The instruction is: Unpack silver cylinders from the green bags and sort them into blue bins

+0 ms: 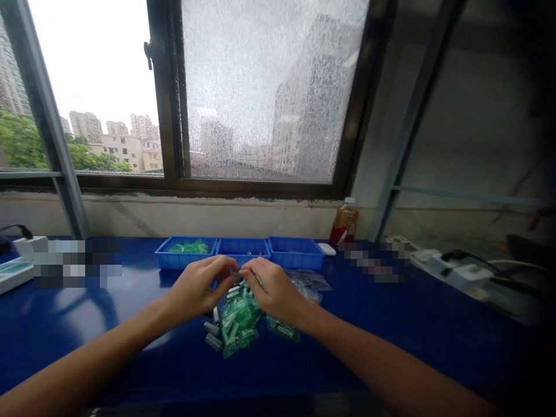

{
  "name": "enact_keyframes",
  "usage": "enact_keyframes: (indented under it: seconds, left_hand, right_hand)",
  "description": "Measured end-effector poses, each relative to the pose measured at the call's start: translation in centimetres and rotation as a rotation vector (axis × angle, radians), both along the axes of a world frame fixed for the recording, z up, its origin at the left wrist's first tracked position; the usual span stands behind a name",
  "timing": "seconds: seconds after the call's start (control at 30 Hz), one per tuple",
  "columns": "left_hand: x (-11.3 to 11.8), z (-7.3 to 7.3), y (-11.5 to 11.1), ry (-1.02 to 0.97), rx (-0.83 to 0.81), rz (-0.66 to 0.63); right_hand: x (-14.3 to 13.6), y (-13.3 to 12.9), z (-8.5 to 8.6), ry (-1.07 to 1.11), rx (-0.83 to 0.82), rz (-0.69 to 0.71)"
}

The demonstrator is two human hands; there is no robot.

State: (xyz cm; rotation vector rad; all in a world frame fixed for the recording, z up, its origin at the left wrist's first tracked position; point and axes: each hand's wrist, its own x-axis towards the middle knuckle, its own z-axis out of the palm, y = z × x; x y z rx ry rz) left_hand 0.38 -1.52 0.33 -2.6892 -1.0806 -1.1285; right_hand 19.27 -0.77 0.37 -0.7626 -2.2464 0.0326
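My left hand and my right hand meet over the middle of the blue table. Both are closed, fingertips pinched on a small silver-grey piece, which the fingers mostly cover. Just below them lies a crumpled green plastic bag with silver cylinders in and around it. Several loose metal cylinders rest at its left. Another green bag with similar pieces is partly under my right wrist. Clear plastic bags lie behind my right hand.
Three blue bins stand in a row behind my hands: the left bin holds green plastic, the middle bin a few small pieces. The right bin adjoins them. A bottle, white case and power strip are at right.
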Motion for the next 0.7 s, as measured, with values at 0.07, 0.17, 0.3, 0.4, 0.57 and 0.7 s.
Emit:
enact_keyframes:
  seconds: [0.07,0.17,0.3,0.4,0.57,0.7]
  left_hand:
    - [0.02,0.03,0.02,-0.005,-0.011,0.006]
    - [-0.01,0.05,0.04,-0.003,-0.022,-0.003]
    - [-0.08,0.08,0.06,0.03,-0.016,-0.011]
    - [-0.07,0.1,0.07,0.043,-0.033,0.011]
    - [0.01,-0.11,0.2,0.001,-0.026,0.011]
    - [-0.06,-0.34,0.36,-0.003,0.0,-0.001]
  right_hand:
    - [0.0,-0.06,-0.09,0.015,-0.018,-0.01]
    - [0.01,-0.1,-0.21,0.059,-0.037,-0.015]
    - [0.03,-0.06,-0.26,0.044,-0.009,0.015]
    - [0.02,-0.08,-0.18,0.015,0.006,0.012]
    - [0.0,0.02,-0.01,0.025,0.018,-0.001]
    - [0.06,0.13,-0.08,-0.012,0.018,-0.002]
